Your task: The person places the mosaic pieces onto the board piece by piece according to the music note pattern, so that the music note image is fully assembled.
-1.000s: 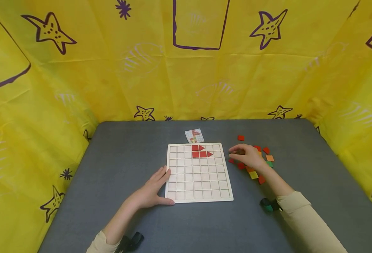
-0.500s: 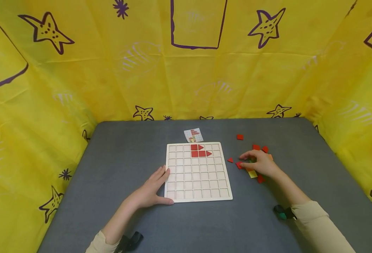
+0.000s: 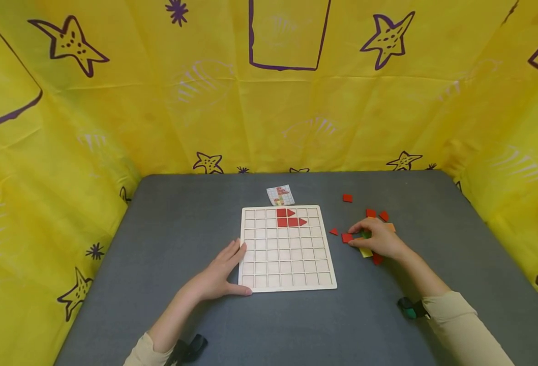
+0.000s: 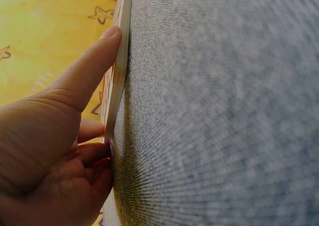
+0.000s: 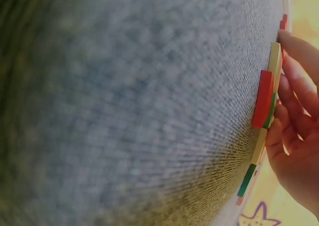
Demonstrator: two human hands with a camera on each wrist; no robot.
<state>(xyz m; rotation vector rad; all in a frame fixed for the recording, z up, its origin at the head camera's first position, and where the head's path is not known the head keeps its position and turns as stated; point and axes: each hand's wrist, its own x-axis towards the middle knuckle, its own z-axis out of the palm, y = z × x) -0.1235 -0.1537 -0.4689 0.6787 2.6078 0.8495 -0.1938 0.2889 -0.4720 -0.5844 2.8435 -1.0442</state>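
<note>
1. Red square tile [image 3: 347, 238]: I see it to the right of the board, over the bench [image 3: 305, 330], at the fingertips of the right hand [image 3: 380, 239]; I cannot tell whether it touches the cloth-like surface below it
2. The right hand's fingers are bent and nearly together, thumb on one side of the tile and forefinger on the other, pinching it
3. Just left of that tile I have a small red triangle [image 3: 334, 232] lying between it and the board
4. Around and partly under the right hand are more pieces: a yellow piece [image 3: 365, 252], an orange piece [image 3: 390, 227], a green piece [image 5: 246, 181] and several red ones, with one red piece [image 3: 347, 198] lying apart, farther back
5. The wooden board [image 3: 287, 264] is a pale grid; its top two rows hold three red squares and two red triangles
6. The left hand [image 3: 215, 278] rests on the board's near left corner, fingers extended and thumb spread away, touching the edges and grasping nothing
7. Behind the board I see a small printed card [image 3: 280, 195], and beyond the bench a yellow curtain [image 3: 269, 117] with starfish drawings
</note>
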